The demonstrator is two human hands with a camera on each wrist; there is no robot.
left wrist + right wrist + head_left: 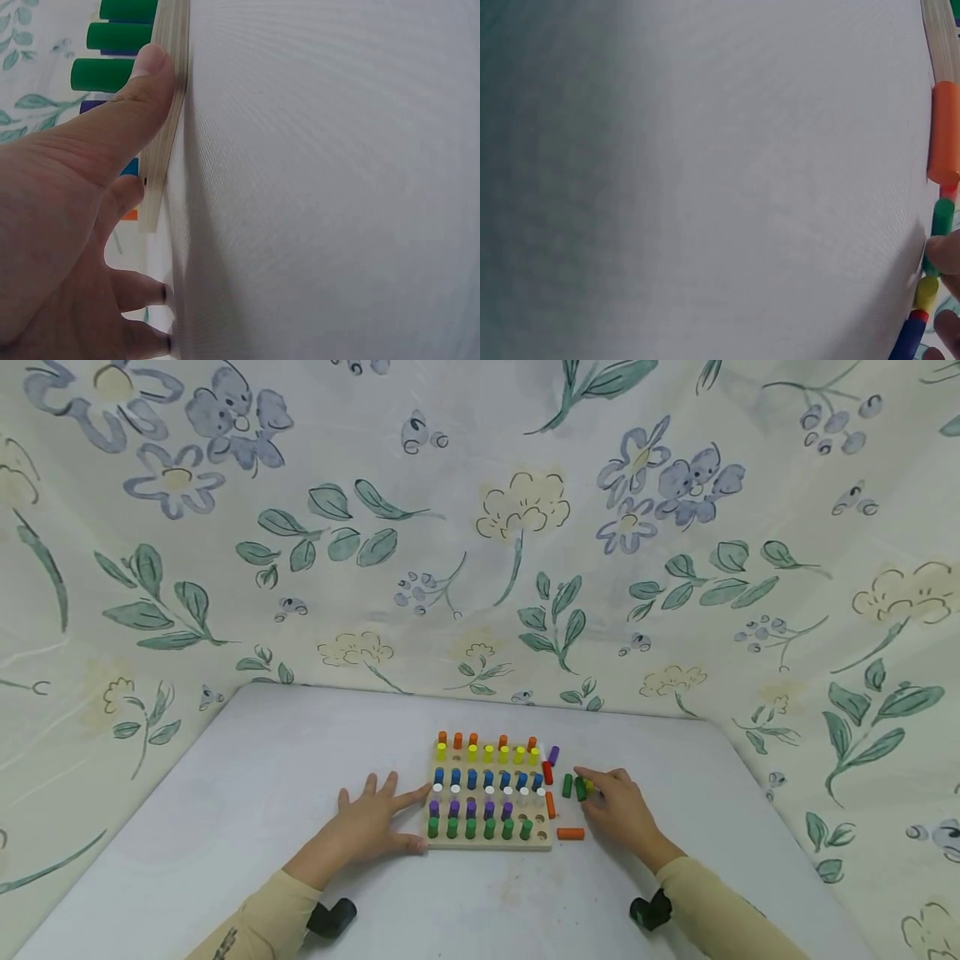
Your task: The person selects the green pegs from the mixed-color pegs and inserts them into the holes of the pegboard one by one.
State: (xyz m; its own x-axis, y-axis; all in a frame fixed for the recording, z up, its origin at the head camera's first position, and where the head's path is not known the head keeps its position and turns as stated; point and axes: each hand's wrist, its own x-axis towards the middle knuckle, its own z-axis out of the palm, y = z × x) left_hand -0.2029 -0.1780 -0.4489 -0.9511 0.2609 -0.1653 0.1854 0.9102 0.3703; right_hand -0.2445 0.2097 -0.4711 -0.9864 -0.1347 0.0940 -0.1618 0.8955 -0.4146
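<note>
A wooden pegboard (491, 847) lies on the table, with rows of orange, yellow, blue, white, purple and green pegs standing in it. My left hand (372, 818) rests at the board's left side, fingers spread. Its thumb (154, 64) touches the board's edge beside the green pegs (101, 75), and the index fingertip is at the same edge higher up. Right of the board, my right hand (622, 810) pinches a loose green peg (581, 788) between thumb and index finger. Another green peg (567, 785) lies just left of it. A yellow peg (926, 292) is partly under the right hand.
Loose pegs lie along the board's right side: purple (553, 755), red (547, 772), orange (551, 805) and another orange one (570, 834) nearer the front. A dark blue peg (907, 339) shows in the right wrist view. A patterned cloth (450, 568) hangs behind the white table (300, 735).
</note>
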